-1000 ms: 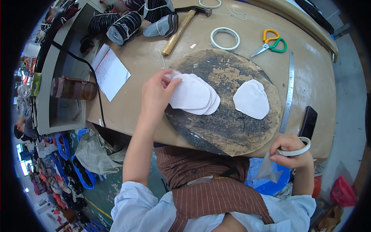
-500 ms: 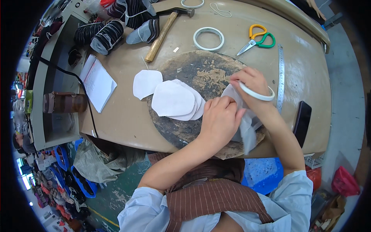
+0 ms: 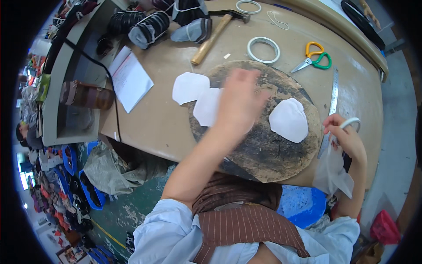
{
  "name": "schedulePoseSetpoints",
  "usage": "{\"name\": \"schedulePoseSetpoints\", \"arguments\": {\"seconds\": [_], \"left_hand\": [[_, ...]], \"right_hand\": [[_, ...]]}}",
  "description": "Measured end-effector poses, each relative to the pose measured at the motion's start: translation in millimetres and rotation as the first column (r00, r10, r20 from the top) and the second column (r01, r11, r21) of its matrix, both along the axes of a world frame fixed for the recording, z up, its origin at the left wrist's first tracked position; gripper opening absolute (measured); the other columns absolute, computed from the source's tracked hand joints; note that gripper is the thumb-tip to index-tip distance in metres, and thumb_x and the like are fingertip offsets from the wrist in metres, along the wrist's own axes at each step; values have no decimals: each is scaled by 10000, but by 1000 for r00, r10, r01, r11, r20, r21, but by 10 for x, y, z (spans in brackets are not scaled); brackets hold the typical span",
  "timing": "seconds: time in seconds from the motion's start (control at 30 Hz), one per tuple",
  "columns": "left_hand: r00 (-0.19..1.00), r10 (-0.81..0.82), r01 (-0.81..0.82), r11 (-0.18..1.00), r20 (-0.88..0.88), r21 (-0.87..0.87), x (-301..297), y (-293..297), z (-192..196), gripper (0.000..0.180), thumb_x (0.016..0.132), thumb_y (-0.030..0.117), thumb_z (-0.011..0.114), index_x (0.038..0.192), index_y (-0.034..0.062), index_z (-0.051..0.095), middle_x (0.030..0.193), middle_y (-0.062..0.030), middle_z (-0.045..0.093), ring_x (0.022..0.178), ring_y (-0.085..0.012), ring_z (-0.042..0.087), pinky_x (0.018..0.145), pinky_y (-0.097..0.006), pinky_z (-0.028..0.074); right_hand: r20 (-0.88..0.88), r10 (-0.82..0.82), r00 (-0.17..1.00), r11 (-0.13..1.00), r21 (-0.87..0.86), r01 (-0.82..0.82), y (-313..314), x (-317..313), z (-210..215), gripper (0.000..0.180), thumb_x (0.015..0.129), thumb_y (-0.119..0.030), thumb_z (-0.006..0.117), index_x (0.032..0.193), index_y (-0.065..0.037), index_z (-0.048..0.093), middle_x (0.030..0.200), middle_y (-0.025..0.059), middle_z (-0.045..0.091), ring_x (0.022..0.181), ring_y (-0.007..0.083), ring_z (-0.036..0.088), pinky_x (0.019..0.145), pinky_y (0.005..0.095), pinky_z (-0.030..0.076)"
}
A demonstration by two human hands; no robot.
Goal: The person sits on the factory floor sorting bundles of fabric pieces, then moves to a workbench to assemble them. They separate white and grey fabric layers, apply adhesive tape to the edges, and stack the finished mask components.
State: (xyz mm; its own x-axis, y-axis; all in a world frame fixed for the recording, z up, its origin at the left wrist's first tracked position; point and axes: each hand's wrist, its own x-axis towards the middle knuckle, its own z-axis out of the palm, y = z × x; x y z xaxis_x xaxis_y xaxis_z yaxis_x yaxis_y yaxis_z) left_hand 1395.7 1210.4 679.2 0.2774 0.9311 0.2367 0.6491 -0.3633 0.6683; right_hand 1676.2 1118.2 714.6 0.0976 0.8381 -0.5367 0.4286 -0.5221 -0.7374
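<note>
My left hand (image 3: 241, 103) is smeared by motion over the round worn board (image 3: 281, 160), partly covering a stack of white rounded cut pieces (image 3: 205, 110). Its fingers are too blurred to read. Overlapping that stack on the left lies another white piece (image 3: 189, 88). A single white piece (image 3: 289, 122) rests on the board's right side, its upper edge slightly folded. Out past the board's right edge, my right hand (image 3: 349, 138) pinches a crumpled translucent sheet (image 3: 332, 171) that hangs down. A white tape roll (image 3: 351, 122) is looped on this same hand.
Beyond the board lie a hammer (image 3: 213, 38), a tape roll (image 3: 276, 46) and scissors (image 3: 313, 57) with yellow and green handles. A steel ruler (image 3: 335, 90) is at the right. Left are a notepad (image 3: 134, 86), a black cable (image 3: 108, 75) and bundled dark-and-grey pieces (image 3: 149, 31).
My hands have moved apart. The right went rightward off the board with the translucent sheet; the left moved up and left toward the stack. A white piece now shows on the board's right. The view shifted.
</note>
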Motion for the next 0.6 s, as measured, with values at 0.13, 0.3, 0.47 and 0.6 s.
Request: {"name": "schedulePoseSetpoints", "arguments": {"seconds": [0.13, 0.3, 0.47, 0.6], "left_hand": [[879, 444, -466, 878, -170, -114, -1037, 385, -35, 470, 760, 231, 756, 1100, -41, 581, 1133, -242, 577, 1069, -356, 573, 902, -426, 468], [860, 405, -503, 772, -310, -388, -1413, 588, -285, 536, 722, 263, 793, 1066, -83, 572, 1059, -228, 632, 902, -348, 650, 790, -408, 527], [918, 391, -363, 894, 65, -262, -1799, 718, -363, 423, 764, 143, 761, 1089, -58, 580, 993, -192, 658, 826, -262, 675, 733, -320, 560], [643, 242, 306, 788, 727, -534, -1528, 232, 491, 387, 820, 122, 717, 1152, -14, 571, 1035, -101, 657, 868, -168, 656, 772, -301, 548]], "right_hand": [[566, 276, 777, 961, -134, -243, 297, 47, -151, 424, 815, -342, 660, 773, 73, 584, 709, 161, 608, 618, 249, 599, 614, 379, 493], [770, 99, 630, 925, 162, -344, 498, -305, -108, 472, 744, -359, 749, 683, 80, 586, 645, 196, 592, 624, 333, 591, 606, 406, 468], [725, 35, 688, 939, 211, -270, 631, -451, -136, 423, 725, -326, 772, 711, 69, 622, 706, 216, 623, 670, 371, 615, 639, 394, 494], [443, -41, 896, 906, 394, -153, 486, -215, -399, 394, 713, -289, 788, 847, 49, 636, 762, 176, 653, 703, 344, 632, 683, 382, 509]]}}
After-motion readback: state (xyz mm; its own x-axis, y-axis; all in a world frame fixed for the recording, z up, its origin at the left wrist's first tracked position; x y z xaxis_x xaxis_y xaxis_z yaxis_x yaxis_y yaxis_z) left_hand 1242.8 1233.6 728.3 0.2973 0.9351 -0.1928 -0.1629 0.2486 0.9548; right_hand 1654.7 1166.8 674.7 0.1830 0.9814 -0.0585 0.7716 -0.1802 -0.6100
